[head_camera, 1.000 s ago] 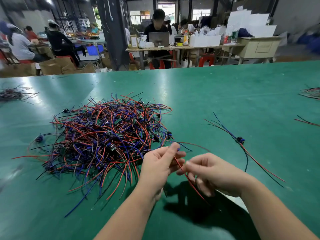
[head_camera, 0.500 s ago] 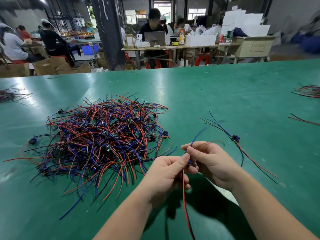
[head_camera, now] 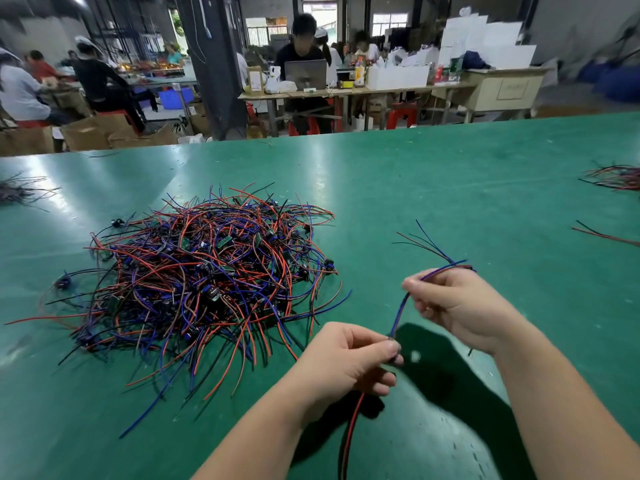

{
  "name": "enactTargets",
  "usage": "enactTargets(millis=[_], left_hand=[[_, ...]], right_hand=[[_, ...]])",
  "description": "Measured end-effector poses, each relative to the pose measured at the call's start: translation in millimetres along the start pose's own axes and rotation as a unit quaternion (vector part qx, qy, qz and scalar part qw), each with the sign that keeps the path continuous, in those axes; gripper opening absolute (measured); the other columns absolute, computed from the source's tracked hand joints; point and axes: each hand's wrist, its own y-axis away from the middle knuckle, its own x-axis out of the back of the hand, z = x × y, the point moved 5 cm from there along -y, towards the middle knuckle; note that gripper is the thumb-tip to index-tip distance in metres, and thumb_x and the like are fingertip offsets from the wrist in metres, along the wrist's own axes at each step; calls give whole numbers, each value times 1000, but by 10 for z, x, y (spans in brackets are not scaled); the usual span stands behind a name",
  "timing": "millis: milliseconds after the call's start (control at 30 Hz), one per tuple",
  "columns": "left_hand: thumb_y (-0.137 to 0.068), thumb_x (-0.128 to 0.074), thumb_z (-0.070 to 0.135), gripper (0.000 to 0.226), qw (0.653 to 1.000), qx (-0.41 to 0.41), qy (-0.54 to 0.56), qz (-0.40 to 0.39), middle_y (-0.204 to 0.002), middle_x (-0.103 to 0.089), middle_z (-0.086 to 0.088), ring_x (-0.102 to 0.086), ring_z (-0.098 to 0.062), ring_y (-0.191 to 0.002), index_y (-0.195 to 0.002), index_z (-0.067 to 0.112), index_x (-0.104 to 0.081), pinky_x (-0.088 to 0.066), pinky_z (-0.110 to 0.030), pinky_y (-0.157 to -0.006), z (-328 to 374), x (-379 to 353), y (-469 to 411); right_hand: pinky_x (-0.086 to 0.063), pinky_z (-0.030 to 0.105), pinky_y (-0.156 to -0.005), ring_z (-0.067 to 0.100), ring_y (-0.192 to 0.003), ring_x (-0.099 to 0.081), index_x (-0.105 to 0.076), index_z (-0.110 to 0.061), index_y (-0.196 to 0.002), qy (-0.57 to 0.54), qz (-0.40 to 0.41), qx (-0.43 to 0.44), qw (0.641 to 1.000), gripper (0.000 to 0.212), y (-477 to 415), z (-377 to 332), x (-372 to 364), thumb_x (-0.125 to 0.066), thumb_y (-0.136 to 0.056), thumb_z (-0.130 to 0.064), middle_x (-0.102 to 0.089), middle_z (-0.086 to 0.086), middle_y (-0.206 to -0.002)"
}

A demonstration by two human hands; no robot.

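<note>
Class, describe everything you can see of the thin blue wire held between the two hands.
The thin blue wire, flexible and plastic-coated by its look, runs nearly straight and slanted above the green table. The left hand pinches its lower end at a small dark part; the right hand pinches it higher, its free end poking past that hand. A red wire hangs below the left hand.

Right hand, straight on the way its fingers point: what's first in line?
Probably the wire pile: the right hand, pinching a blue wire, points left at its right edge, only bare table between. Height is unclear; it might pass over.
</note>
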Motion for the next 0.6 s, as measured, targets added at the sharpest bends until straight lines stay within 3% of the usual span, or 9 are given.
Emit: enactTargets(millis=[100,200,367,500,600], left_hand=[[-88,-65,12,8,998,26,-16,-48,-77,-71,-4,-64,-11,-58,-88,4,-68,-54,-20,-56,-24,-59,37],[-88,-65,14,12,997,29,-12,-71,-77,-71,-4,-65,-13,-60,-92,4,-67,-55,-21,-58,4,-90,59],[-90,-62,13,17,991,44,31,-124,-78,-69,-5,-66,-14,-65,-106,10,-68,-57,-27,-68,10,-81,94],[-84,-64,19,17,988,-6,27,-149,-84,-73,-1,-66,-10,-71,-94,27,-75,-51,-21,-71,57,-52,96],[-72,-77,15,13,984,-65,147,-73,-85,-74,-8,-63,-7,-60,-79,26,-75,-46,-17,-61,162,27,33]], right_hand=[[-43,11,-43,3,-44,-50,-62,-3,-78,-91,95,-6,991,10,-28,-89,312,-61,-87,-8,-53,1,-57],[-41,10,-40,3,-42,-50,-65,-5,-78,-118,134,-6,984,13,-38,-73,400,-64,-85,-16,-57,-3,-54],[-35,12,-37,4,-40,-42,-65,-4,-79,-139,128,13,982,25,-61,-57,309,-70,-70,-27,-52,-4,-51],[-34,14,-36,6,-39,-41,-64,-5,-88,-186,118,-15,975,26,-100,31,197,-52,-95,-27,-48,-1,-55],[-37,16,-37,9,-38,-45,-60,-9,-102,-153,83,-50,984,19,-95,109,57,-45,-99,-20,-53,3,-53]])
